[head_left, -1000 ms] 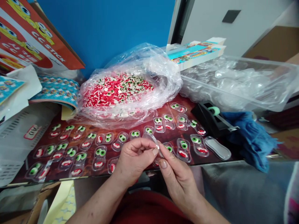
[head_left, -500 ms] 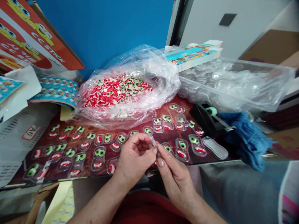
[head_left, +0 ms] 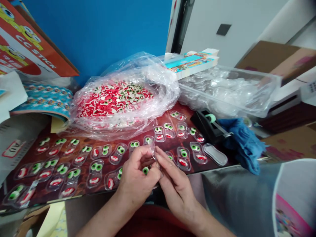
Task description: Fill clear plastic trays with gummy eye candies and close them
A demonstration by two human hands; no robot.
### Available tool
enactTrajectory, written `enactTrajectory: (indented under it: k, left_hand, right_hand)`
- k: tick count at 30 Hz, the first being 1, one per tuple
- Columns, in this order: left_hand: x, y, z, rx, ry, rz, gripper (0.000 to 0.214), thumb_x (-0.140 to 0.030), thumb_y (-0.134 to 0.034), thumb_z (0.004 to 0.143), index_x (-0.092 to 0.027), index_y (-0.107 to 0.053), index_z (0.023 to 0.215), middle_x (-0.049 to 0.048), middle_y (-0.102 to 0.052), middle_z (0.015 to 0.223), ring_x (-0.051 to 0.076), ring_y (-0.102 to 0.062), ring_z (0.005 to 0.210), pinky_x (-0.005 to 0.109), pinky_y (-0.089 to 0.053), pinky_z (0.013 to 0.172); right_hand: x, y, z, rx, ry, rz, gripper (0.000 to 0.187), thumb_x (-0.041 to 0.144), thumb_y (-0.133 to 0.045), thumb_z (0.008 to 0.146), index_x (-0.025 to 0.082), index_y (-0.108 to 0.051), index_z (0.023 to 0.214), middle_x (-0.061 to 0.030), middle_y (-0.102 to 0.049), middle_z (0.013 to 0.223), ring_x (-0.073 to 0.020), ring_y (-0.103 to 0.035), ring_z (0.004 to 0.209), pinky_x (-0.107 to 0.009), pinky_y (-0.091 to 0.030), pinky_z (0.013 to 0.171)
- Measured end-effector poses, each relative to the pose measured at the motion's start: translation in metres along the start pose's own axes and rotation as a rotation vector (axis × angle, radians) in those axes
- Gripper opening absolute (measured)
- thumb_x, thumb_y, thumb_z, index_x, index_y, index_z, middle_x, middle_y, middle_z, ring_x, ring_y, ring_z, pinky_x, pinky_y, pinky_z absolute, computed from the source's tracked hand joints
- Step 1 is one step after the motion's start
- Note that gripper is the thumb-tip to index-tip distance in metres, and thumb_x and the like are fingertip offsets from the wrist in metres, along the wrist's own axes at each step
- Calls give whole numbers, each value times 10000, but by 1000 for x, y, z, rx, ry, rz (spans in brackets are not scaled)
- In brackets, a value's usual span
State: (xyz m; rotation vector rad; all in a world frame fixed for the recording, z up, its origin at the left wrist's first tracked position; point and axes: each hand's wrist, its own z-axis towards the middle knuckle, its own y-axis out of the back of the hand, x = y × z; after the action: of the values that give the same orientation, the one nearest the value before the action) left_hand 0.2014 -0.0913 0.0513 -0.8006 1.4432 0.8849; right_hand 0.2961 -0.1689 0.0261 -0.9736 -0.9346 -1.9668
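My left hand and my right hand meet above the front of the table, both pinching a small clear plastic shell. My fingers cover most of the shell, so I cannot tell what is inside it. A green eye piece shows between my left fingers; whether it is in the shell or on the table, I cannot tell. Around my hands lie several clear blister packs with green eye pieces and a red-and-white mouth piece in each. One pack sits just right of my right hand.
Behind the packs lies a big plastic bag of loose red, white and green pieces. A clear bin of empty shells stands back right, near a black tape dispenser, a blue cloth and a grey-white shell-shaped piece.
The view has shifted, so the table things sit further left. Both hands still pinch the clear shell together, with the fingers slightly rearranged around it.
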Motion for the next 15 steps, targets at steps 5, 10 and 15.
enactTrajectory:
  k: [5, 10, 15]
  left_hand:
    - [7, 5, -1, 36, -167, 187, 317, -96, -549, 732, -223, -504, 1019, 31, -603, 1089, 161, -584, 1014, 296, -467, 887]
    - [6, 9, 2, 168, -248, 213, 334, -120, -497, 807, -249, -443, 1111, 30, -577, 1113, 137, -558, 1035, 265, -468, 880]
    - [9, 10, 4, 207, -475, 434, 442, -80, -461, 815, -210, -360, 1225, 94, -516, 1208, 169, -488, 1123, 329, -429, 943]
  right_hand:
    - [5, 4, 1, 2, -105, 154, 461, 106, -463, 863, 326, -489, 1267, -30, -433, 1371, -205, -428, 1236, -424, -375, 1023]
    - [4, 6, 1, 10, -84, 104, 453, 123, -448, 872, 308, -465, 1285, -36, -401, 1388, -211, -407, 1250, -421, -368, 1027]
    - [1, 4, -4, -43, -97, 139, 410, 119, -464, 866, 302, -540, 1225, -44, -452, 1357, -204, -443, 1225, -401, -386, 1019]
